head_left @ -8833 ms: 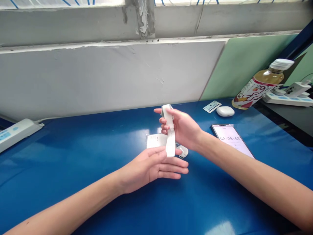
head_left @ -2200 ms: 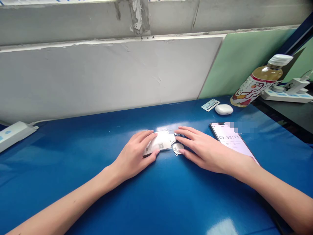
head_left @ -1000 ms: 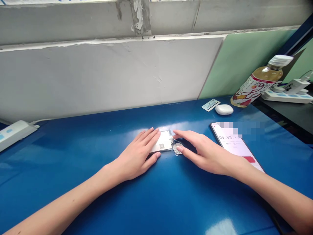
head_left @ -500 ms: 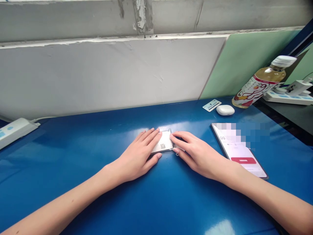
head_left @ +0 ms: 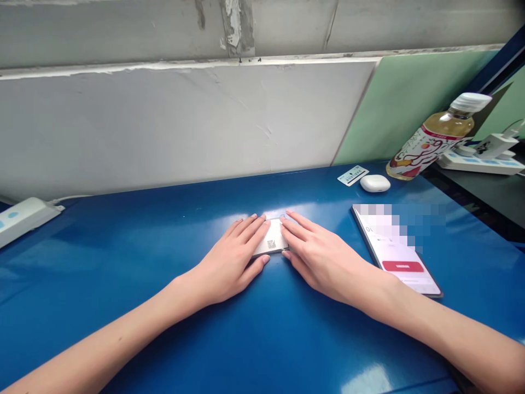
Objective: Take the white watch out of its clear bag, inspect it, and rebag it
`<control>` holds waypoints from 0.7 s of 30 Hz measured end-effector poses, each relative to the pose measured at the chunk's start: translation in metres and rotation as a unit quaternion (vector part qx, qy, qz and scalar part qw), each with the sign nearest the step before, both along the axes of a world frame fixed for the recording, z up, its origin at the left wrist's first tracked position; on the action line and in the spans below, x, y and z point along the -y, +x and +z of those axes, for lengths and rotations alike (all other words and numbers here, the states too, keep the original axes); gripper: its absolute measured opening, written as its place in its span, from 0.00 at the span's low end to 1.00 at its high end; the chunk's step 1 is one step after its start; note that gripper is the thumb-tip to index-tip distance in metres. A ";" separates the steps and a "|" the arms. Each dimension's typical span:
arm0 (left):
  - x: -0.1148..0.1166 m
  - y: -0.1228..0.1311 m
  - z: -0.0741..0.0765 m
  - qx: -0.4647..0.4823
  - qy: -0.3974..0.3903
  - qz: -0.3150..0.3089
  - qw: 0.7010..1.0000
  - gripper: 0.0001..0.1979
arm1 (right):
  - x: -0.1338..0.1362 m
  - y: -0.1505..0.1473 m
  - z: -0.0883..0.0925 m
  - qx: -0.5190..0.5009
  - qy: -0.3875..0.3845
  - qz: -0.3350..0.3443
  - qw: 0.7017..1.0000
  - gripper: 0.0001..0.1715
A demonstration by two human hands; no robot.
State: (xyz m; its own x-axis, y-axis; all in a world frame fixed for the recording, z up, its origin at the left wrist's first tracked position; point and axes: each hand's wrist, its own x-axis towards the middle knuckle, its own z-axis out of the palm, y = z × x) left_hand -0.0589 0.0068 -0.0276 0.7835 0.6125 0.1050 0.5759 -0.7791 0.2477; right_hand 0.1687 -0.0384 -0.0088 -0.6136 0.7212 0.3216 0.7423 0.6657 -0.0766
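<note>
Pressing flat with fingers spread, the left hand (head_left: 229, 262) and right hand (head_left: 318, 257) flank a small white rectangular packet (head_left: 272, 242) at the frame's centre on the glossy blue table (head_left: 164, 230). Neither hand grips it. A black smartphone (head_left: 396, 251) lies right of them.

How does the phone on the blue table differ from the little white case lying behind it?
The phone is a flat, long rectangle with its screen lit, showing a red bar; the white case is a small rounded pebble shape, shut, with no display. The phone lies nearer the right hand; the white case lies farther back, beside a card. Both rest on the table, touched by neither hand.
</note>
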 end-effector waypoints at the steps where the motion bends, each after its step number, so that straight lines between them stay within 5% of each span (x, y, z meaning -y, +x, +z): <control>1: 0.000 0.000 0.000 0.001 0.000 -0.001 1.000 0.29 | 0.001 0.000 0.000 -0.001 0.001 -0.001 1.000 0.21; 12: -0.001 -0.002 -0.004 0.022 -0.010 0.001 1.000 0.27 | -0.003 0.011 -0.010 -0.091 -0.036 -0.037 0.994 0.18; 21: -0.003 -0.009 -0.004 0.055 -0.038 -0.064 0.996 0.27 | 0.001 0.022 -0.003 -0.077 -0.019 -0.047 0.996 0.27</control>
State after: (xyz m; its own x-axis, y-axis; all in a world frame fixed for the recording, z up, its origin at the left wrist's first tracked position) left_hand -0.0677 0.0093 -0.0321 0.8413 0.5188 0.1518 0.4397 -0.8202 0.3661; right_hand 0.1908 -0.0394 -0.0122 -0.4892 0.7862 0.3775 0.7783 0.5889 -0.2178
